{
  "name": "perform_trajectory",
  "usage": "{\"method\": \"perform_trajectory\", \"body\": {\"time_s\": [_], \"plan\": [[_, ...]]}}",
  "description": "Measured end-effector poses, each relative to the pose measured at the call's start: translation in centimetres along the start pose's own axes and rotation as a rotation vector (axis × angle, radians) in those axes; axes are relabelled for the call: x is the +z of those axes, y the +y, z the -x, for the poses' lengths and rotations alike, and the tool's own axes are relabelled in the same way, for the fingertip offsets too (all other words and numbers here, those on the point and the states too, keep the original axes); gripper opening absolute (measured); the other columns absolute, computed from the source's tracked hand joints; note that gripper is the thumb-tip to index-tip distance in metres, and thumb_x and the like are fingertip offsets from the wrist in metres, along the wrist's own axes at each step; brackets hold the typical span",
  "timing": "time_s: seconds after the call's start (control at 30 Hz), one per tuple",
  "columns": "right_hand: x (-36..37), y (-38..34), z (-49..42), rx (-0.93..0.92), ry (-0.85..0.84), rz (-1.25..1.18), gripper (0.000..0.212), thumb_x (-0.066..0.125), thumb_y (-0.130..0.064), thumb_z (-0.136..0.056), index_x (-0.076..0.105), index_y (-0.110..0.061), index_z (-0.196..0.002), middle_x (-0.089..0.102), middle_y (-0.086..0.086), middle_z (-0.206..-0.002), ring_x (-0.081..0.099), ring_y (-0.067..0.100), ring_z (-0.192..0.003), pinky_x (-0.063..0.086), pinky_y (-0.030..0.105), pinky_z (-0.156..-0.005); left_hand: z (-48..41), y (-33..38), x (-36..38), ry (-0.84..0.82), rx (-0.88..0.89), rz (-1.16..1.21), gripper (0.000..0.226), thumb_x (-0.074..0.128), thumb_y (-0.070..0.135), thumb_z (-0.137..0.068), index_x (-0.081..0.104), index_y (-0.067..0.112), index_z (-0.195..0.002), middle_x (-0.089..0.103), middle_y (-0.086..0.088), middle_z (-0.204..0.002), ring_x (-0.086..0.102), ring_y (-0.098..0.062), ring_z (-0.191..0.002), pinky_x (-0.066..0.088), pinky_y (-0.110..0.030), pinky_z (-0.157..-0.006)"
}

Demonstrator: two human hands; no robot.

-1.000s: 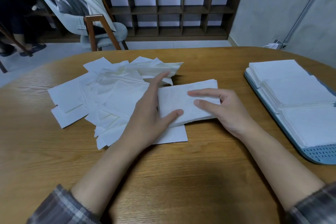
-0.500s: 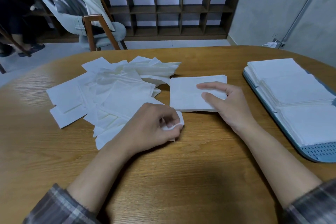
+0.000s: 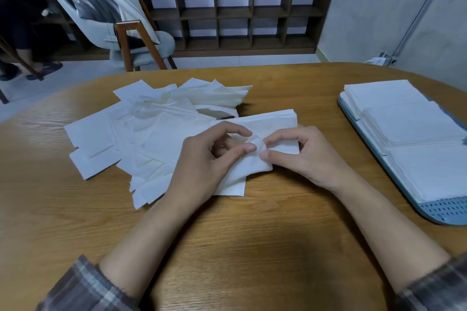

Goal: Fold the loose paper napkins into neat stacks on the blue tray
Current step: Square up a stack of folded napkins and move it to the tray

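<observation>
A heap of loose white paper napkins (image 3: 151, 129) lies on the wooden table (image 3: 227, 247), left of centre. My left hand (image 3: 209, 161) and my right hand (image 3: 303, 156) meet at the middle, and both pinch one corner of a single white napkin (image 3: 250, 166) between thumb and forefinger. Behind my hands a folded napkin (image 3: 273, 121) lies flat. At the right stands the blue tray (image 3: 449, 212), which bears three stacks of folded napkins (image 3: 414, 124) in a row.
A grey chair (image 3: 121, 28) with a wooden frame stands beyond the table's far edge. A dark shelf unit (image 3: 242, 12) lines the back wall. A person's legs (image 3: 22, 58) show at the far left. Bare table lies in front of my forearms.
My left hand lifted a napkin from the heap's near edge and brought it to the middle. My right hand left the folded napkin and came in to pinch the same corner.
</observation>
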State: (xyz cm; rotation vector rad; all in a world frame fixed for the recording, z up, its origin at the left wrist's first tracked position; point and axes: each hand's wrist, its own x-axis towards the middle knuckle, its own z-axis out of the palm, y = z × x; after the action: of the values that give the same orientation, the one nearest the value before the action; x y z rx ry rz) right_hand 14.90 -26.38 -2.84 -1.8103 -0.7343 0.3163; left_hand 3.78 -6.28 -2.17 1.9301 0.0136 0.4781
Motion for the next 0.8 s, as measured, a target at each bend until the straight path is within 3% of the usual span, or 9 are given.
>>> {"method": "perform_trajectory", "body": {"time_s": [0.1,0.2,0.3,0.4,0.5,0.6,0.67,0.8], "plan": [[-0.1,-0.2,0.0,-0.003,0.059,-0.048,0.004,0.085,-0.020,-0.086,0.082,-0.020,-0.089,0.079,-0.009,-0.094,0.070,0.001,-0.092,0.045,0.013,-0.085,0.0,0.5,-0.3,-0.045,-0.032,0.012,0.038,0.089,0.026,-0.084,0.070,0.033,-0.115,0.070,0.006,-0.075,0.062,-0.007,-0.066,0.047,-0.015,-0.071],[-0.7,-0.2,-0.5,0.058,0.223,-0.148,0.006,0.085,-0.021,-0.086,0.083,-0.025,-0.083,0.079,-0.013,-0.099,0.070,-0.001,-0.103,0.046,0.012,-0.093,-0.3,0.3,-0.9,-0.059,-0.037,-0.027,0.055,0.086,0.017,-0.087,0.059,0.040,-0.127,0.070,0.003,-0.082,0.069,-0.011,-0.081,0.052,-0.025,-0.079],[-1.0,0.0,-0.7,0.142,0.260,-0.340,0.007,0.082,-0.015,-0.087,0.085,-0.020,-0.084,0.081,0.001,-0.104,0.073,0.017,-0.109,0.051,0.035,-0.104,-0.6,-0.2,-1.0,0.054,-0.027,-0.004,0.048,0.082,0.015,-0.092,0.058,0.041,-0.125,0.074,0.003,-0.094,0.071,-0.018,-0.096,0.059,-0.043,-0.080],[-0.9,-0.3,-0.4,0.161,0.152,-0.475,0.010,0.077,-0.006,-0.089,0.083,-0.014,-0.090,0.081,0.007,-0.104,0.076,0.020,-0.100,0.057,0.029,-0.087,-0.7,-0.5,-0.8,0.189,0.011,0.005,0.024,0.080,0.013,-0.094,0.070,0.029,-0.109,0.075,0.011,-0.111,0.071,-0.017,-0.102,0.058,-0.049,-0.079],[-0.5,-0.4,-0.2,0.152,0.022,-0.510,0.033,0.075,-0.011,-0.087,0.075,-0.009,-0.120,0.078,0.008,-0.120,0.075,0.022,-0.110,0.059,0.027,-0.085,-0.7,-0.8,-0.6,0.163,-0.030,0.029,0.013,0.078,0.014,-0.095,0.082,0.027,-0.097,0.079,0.017,-0.101,0.071,-0.007,-0.096,0.049,-0.030,-0.077],[0.1,-0.3,-0.4,0.134,0.012,-0.499,0.043,0.075,-0.014,-0.085,0.070,-0.012,-0.129,0.077,0.009,-0.123,0.073,0.022,-0.111,0.059,0.028,-0.087,-0.7,-0.8,-0.4,0.098,-0.050,0.041,0.013,0.077,0.017,-0.096,0.085,0.026,-0.102,0.080,0.017,-0.100,0.067,0.004,-0.089,0.041,-0.011,-0.074],[0.3,-0.2,-0.4,0.124,0.014,-0.473,0.045,0.075,-0.017,-0.085,0.070,-0.013,-0.129,0.076,0.007,-0.122,0.073,0.019,-0.110,0.058,0.027,-0.088,-0.6,-0.9,-0.2,0.078,-0.040,0.029,0.013,0.077,0.015,-0.096,0.085,0.023,-0.103,0.080,0.016,-0.102,0.066,0.007,-0.085,0.040,-0.007,-0.072],[0.6,-0.3,-0.4,0.129,0.004,-0.428,0.040,0.073,-0.019,-0.090,0.069,-0.018,-0.130,0.077,0.002,-0.121,0.072,0.017,-0.112,0.057,0.029,-0.092,-0.8,-1.0,-0.2,0.063,-0.031,0.022,0.014,0.076,0.015,-0.096,0.085,0.024,-0.103,0.079,0.017,-0.104,0.069,0.000,-0.100,0.042,-0.010,-0.080]]}}
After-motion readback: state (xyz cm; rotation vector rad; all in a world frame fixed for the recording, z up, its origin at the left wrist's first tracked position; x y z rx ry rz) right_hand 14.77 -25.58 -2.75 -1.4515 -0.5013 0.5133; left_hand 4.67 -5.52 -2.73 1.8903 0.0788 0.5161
